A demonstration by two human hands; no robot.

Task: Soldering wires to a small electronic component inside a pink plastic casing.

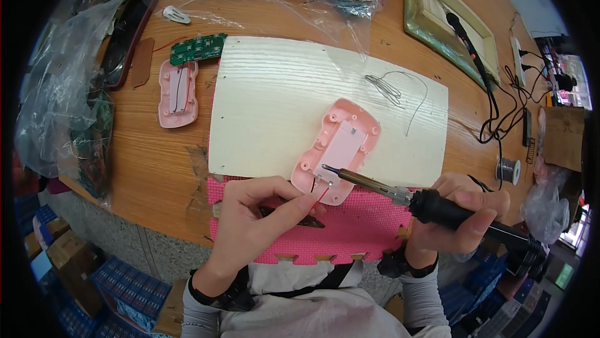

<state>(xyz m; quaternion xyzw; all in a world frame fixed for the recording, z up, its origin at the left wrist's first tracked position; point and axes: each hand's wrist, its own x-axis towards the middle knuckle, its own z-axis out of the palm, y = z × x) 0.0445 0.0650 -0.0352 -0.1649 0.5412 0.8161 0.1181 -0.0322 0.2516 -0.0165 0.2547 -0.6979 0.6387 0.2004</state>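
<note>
My left hand (265,213) is closed at the near left of a pink plastic shell (342,141), holding a thin dark circuit board (311,221) seen edge-on and mostly hidden by the fingers. A short red wire (324,194) runs from beside the fingertips to the shell's near end. In my right hand (459,213) is a soldering iron (440,208) with a black handle. Its tip lies over the shell's inside, close to small metal contacts; whether it touches cannot be made out. The shell lies open side up, across a pale wooden board (269,113) and a pink foam mat (369,232).
Loose solder wire (384,90) lies on the pale board. At left are a second pink shell (178,103), a green circuit board (199,49) and plastic bags (69,88). Black cables (497,119), a solder spool (508,171) and a framed panel (447,19) are at right.
</note>
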